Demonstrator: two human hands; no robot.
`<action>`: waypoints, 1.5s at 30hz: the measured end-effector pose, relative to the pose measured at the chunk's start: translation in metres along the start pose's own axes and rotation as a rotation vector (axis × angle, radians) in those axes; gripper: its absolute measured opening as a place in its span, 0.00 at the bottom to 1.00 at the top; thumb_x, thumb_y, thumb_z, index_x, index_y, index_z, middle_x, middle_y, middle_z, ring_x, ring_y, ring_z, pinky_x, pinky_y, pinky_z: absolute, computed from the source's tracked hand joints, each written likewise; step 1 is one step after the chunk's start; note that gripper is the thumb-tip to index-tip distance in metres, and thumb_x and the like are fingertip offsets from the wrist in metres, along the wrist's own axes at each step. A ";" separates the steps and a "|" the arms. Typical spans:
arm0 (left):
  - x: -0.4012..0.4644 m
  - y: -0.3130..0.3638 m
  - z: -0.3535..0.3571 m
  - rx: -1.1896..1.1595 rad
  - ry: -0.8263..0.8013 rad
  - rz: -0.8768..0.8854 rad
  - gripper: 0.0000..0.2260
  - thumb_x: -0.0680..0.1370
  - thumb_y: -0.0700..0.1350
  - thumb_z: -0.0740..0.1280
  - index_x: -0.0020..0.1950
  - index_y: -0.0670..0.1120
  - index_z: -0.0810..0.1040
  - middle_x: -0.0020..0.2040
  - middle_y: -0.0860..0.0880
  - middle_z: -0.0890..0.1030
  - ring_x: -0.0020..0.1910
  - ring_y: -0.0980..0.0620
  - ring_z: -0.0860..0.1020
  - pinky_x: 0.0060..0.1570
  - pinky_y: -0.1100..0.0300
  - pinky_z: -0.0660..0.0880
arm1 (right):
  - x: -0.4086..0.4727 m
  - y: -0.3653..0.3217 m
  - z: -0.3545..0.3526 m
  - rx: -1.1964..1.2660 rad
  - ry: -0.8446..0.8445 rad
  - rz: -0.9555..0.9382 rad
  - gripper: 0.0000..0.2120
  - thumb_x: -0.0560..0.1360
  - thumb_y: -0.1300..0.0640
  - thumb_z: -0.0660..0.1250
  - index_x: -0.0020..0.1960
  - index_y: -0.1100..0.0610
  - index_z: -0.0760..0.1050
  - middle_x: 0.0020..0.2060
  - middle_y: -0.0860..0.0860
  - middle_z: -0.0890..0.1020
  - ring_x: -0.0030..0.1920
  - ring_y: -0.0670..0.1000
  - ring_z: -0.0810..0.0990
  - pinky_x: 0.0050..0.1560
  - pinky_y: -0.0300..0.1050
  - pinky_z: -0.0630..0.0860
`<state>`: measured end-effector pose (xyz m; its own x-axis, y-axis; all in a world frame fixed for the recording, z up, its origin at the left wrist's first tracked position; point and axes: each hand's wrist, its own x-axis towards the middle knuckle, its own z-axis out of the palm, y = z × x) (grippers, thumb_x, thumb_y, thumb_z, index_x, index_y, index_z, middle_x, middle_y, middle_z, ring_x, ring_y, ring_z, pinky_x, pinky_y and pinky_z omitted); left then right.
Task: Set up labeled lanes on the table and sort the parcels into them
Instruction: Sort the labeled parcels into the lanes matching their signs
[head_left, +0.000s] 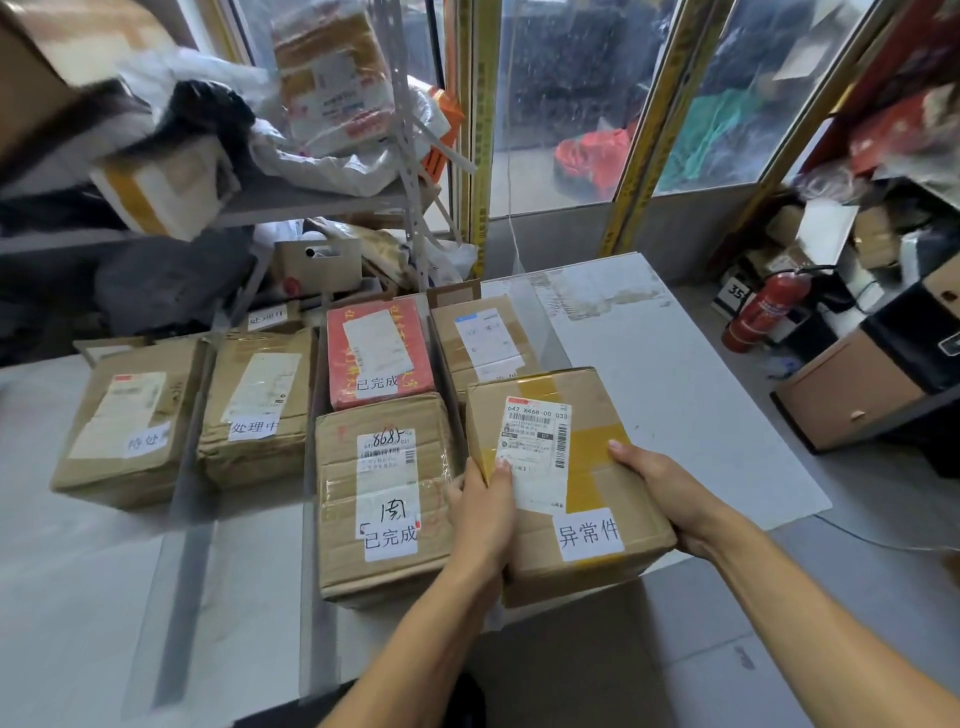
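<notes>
Both hands, left (480, 512) and right (662, 493), grip the box (566, 483) marked 异常件 by its sides, steadying it over the counter's (701, 395) near right edge (the fourth lane, seemingly), behind another parcel (485, 340) bound for that lane.

Held box (566, 483): 异常件; 042 X468-00 033.

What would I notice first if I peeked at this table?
Probably the two hands, left and right, gripping a brown box with yellow tape at the table's near right. Next, the bright red parcel in the middle row, behind another brown parcel with handwriting on it. Off to the right, a red fire extinguisher stands on the floor.
</notes>
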<state>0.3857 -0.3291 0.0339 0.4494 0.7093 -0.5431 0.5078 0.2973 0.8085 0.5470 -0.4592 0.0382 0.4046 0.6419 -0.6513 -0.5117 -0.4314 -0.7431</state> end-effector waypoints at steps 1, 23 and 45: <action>0.002 0.000 0.000 -0.006 0.003 0.013 0.17 0.84 0.51 0.55 0.71 0.49 0.71 0.69 0.46 0.70 0.70 0.45 0.68 0.72 0.44 0.63 | 0.002 0.002 0.001 0.002 0.000 -0.003 0.19 0.82 0.46 0.60 0.63 0.57 0.77 0.55 0.58 0.85 0.54 0.60 0.85 0.45 0.51 0.83; 0.021 -0.004 0.011 0.335 0.098 0.008 0.14 0.80 0.41 0.61 0.65 0.41 0.74 0.66 0.41 0.73 0.65 0.42 0.72 0.66 0.51 0.69 | 0.045 0.021 0.002 -0.142 0.069 0.070 0.13 0.84 0.49 0.57 0.60 0.53 0.76 0.49 0.52 0.87 0.50 0.55 0.86 0.48 0.52 0.83; 0.020 0.001 -0.006 0.452 -0.013 0.041 0.10 0.80 0.43 0.60 0.60 0.42 0.73 0.64 0.42 0.73 0.60 0.44 0.74 0.61 0.48 0.73 | 0.044 0.013 0.025 -0.929 0.421 -0.184 0.11 0.82 0.50 0.62 0.60 0.53 0.77 0.51 0.49 0.82 0.46 0.49 0.77 0.47 0.43 0.74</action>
<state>0.3911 -0.3105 0.0253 0.4831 0.7059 -0.5180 0.7584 -0.0417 0.6504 0.5395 -0.4210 0.0033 0.7413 0.5505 -0.3841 0.2989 -0.7830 -0.5454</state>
